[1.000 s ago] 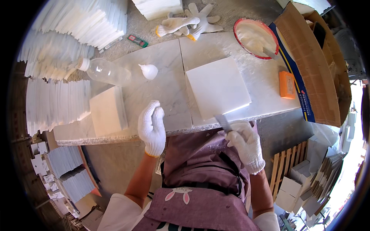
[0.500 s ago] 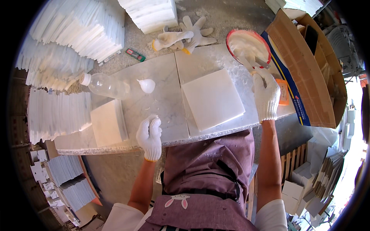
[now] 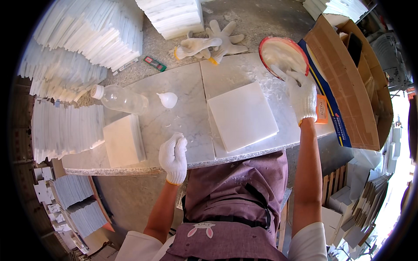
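Note:
My right hand (image 3: 302, 95), in a white knit glove, is at the near rim of a red-rimmed bowl (image 3: 285, 45) of off-white paste. Its fingers are closed round what looks like a putty knife, its blade now mostly hidden by the glove and bowl. Over the table's front edge, my gloved left hand (image 3: 173, 157) is closed with curled fingers; whether anything is inside cannot be seen. Between the hands a square white tile (image 3: 244, 116) lies flat on the marble tabletop (image 3: 189, 108). A small stack of cream tiles (image 3: 123, 141) is left of my left hand.
A clear bottle (image 3: 124, 100) lies beside a small white bulb-shaped piece (image 3: 167, 100). Tall stacks of white tiles (image 3: 87, 32) fill the far left. Spare gloves (image 3: 224, 39) and a green-and-red box cutter (image 3: 154, 63) lie behind. A cardboard box (image 3: 344, 82) and orange packet (image 3: 321, 109) stand right.
My right hand has moved farther over the bowl's near edge, and the blade that showed there is now mostly hidden. My left hand has shifted slightly right.

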Tool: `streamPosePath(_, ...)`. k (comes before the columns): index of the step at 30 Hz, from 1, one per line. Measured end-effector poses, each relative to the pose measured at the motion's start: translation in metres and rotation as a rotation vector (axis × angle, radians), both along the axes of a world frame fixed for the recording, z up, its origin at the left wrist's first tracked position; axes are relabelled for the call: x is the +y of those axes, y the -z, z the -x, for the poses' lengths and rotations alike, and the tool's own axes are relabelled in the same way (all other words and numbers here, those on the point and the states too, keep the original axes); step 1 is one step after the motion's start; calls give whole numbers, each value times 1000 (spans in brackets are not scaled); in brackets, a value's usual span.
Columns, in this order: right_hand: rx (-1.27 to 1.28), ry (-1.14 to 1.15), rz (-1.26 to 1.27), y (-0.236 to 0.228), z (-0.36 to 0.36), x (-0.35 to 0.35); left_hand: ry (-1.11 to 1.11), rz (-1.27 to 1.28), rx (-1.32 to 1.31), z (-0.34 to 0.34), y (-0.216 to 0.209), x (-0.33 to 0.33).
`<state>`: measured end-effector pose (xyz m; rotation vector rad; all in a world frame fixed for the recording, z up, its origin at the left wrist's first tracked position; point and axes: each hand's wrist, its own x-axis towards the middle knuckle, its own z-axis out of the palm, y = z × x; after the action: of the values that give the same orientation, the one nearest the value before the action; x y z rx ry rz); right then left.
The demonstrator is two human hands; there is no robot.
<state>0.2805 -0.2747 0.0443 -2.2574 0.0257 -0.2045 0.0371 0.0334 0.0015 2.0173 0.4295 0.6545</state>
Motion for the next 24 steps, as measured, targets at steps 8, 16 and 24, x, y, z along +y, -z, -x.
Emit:
streamPosePath(8,210,41,-287,-16,5,5,-40,-59,14,0,3,1)
streamPosePath(16,133,67,-364,-23,24,5,-53,-163,62,2,4,1)
streamPosePath(24,329,5,-569,-40,116,9,-1,-362,-60,-1,8,4)
